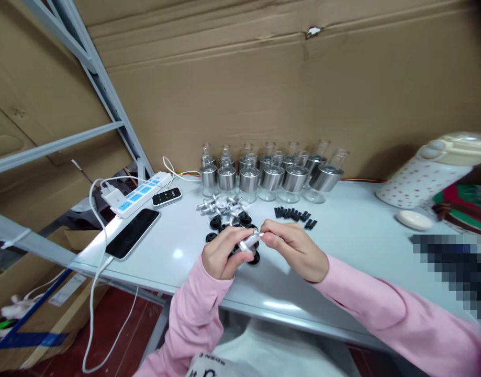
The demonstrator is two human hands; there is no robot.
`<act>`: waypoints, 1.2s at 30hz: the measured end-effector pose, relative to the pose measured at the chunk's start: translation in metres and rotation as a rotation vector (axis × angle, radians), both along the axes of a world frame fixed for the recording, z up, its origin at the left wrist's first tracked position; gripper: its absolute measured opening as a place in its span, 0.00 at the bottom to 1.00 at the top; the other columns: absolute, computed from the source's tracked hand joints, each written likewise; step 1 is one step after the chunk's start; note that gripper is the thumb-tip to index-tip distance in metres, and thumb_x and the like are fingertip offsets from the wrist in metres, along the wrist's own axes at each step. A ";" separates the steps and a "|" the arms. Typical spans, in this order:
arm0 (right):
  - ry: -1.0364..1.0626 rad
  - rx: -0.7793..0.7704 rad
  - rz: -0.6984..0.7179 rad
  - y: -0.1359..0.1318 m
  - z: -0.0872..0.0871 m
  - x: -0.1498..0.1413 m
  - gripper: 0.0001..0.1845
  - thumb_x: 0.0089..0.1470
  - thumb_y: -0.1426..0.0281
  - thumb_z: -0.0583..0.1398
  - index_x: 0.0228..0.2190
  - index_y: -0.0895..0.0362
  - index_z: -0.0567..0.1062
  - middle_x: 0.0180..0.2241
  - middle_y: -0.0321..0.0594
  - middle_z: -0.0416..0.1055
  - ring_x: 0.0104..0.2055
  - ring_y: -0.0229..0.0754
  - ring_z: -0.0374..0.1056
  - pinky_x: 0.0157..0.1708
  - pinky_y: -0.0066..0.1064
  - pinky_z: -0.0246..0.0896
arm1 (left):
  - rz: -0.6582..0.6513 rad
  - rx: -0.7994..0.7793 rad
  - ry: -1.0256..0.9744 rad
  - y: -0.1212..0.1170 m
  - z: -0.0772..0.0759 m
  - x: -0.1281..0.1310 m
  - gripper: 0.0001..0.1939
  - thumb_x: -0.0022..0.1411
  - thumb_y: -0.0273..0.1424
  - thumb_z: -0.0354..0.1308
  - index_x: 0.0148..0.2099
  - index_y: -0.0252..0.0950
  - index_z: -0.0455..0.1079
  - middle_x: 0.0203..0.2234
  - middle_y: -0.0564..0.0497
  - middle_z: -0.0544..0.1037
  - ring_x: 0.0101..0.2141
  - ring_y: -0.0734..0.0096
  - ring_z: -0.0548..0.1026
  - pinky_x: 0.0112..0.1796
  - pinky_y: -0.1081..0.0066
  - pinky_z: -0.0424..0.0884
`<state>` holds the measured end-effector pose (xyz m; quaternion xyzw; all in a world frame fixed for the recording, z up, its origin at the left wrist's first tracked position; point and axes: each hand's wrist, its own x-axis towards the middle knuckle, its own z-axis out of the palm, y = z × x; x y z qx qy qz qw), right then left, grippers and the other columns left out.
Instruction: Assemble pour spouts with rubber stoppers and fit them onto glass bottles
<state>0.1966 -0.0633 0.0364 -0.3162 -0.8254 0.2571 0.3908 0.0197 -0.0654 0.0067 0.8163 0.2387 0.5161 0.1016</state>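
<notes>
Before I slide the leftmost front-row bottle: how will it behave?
The leftmost front-row bottle is probably rigid but fragile: its neck looks like clear glass. Its smooth, shiny sleeve may be slippery. Pushed right, it could clink against the next bottle, which stands close by.

Left hand [221, 254]: holds a silver piece [248, 243] with its thumb and fingers.
Right hand [294, 248]: pinches the thin end of the same piece.
Black round bits [215, 223]: on the table [354, 230], near the left hand, some partly hidden.
Silver bits [222, 203]: in a pile just behind the round ones.
Black sticks [291, 213]: small, lying beyond the right hand.
Glass bottles [249, 179]: two rows with silver bands, by the cardboard wall [248, 99].
Phone [133, 234]: flat, near the power strip [140, 196].
Dotted flask [424, 175]: far right, looks tilted.
</notes>
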 end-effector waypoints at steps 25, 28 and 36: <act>-0.588 -0.226 -0.474 0.009 -0.038 0.117 0.16 0.47 0.66 0.51 0.33 0.59 0.74 0.31 0.43 0.72 0.30 0.43 0.68 0.34 0.35 0.63 | 0.275 0.098 -0.624 0.024 -0.001 -0.028 0.16 0.57 0.24 0.56 0.48 0.37 0.68 0.40 0.46 0.70 0.38 0.66 0.75 0.38 0.69 0.73; -0.594 -0.227 -0.458 0.010 -0.040 0.111 0.19 0.45 0.71 0.50 0.37 0.61 0.74 0.33 0.44 0.73 0.31 0.42 0.69 0.36 0.34 0.65 | 0.273 0.086 -0.595 0.026 -0.004 -0.029 0.16 0.56 0.24 0.56 0.49 0.37 0.67 0.40 0.46 0.70 0.39 0.65 0.75 0.38 0.68 0.72; -0.607 -0.171 -0.372 0.013 -0.037 0.100 0.16 0.44 0.74 0.52 0.34 0.57 0.75 0.30 0.40 0.74 0.28 0.38 0.69 0.32 0.29 0.67 | 0.309 0.001 -0.486 0.026 -0.013 -0.030 0.15 0.57 0.28 0.56 0.48 0.33 0.67 0.40 0.43 0.71 0.40 0.64 0.74 0.40 0.67 0.72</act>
